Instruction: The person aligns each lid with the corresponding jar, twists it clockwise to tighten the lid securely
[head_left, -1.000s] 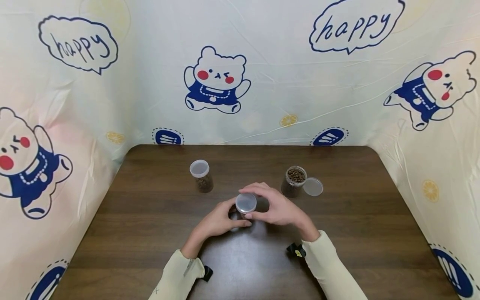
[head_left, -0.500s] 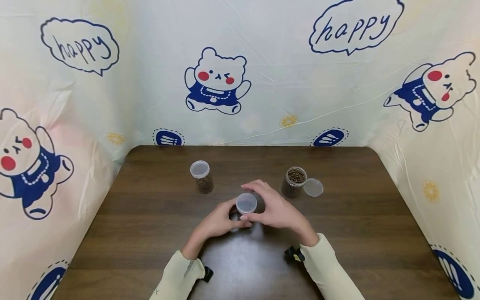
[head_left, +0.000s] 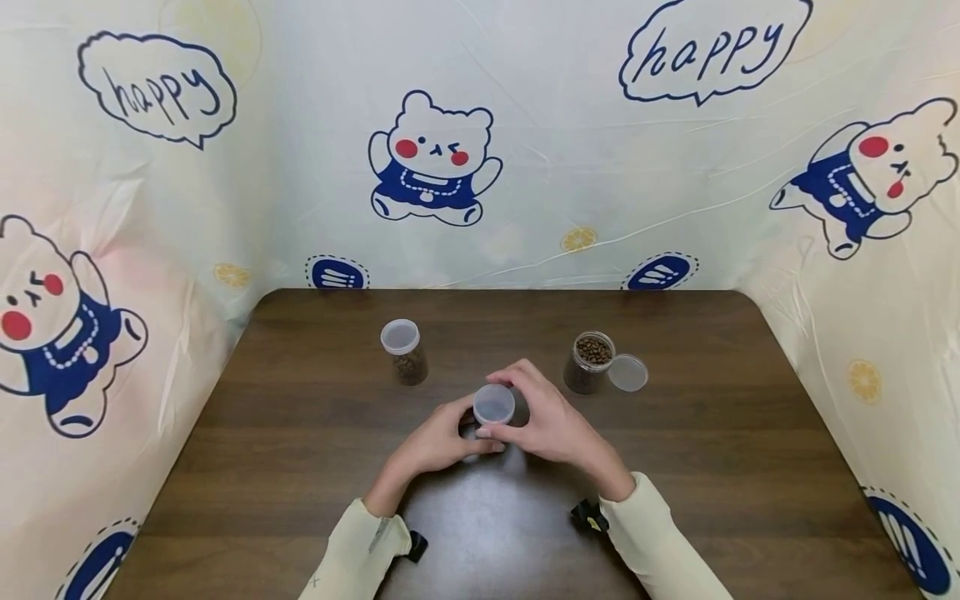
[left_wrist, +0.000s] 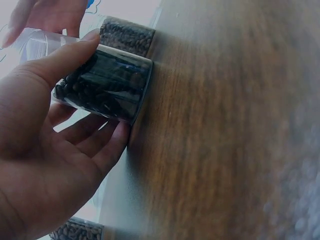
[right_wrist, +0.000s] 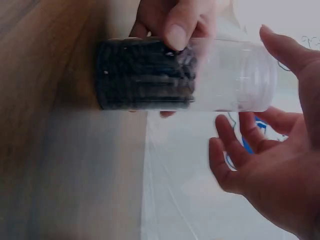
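Both hands point(head_left: 435, 440) point(head_left: 553, 418) curve around an upright jar point(right_wrist: 145, 80), the left gripping.

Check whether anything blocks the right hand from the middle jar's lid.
Nothing visible does. The right hand curves around the lid, with nothing between them. The left hand grips the middle jar below the lid; the other capped jar and the open jar stand farther back.

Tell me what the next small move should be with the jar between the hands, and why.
Perhaps close the right hand on the lid and try turning it. The left hand grips the held jar by its body, while the right hand is around the lid without plainly gripping it. The jar farther right stands open, its loose lid beside it.
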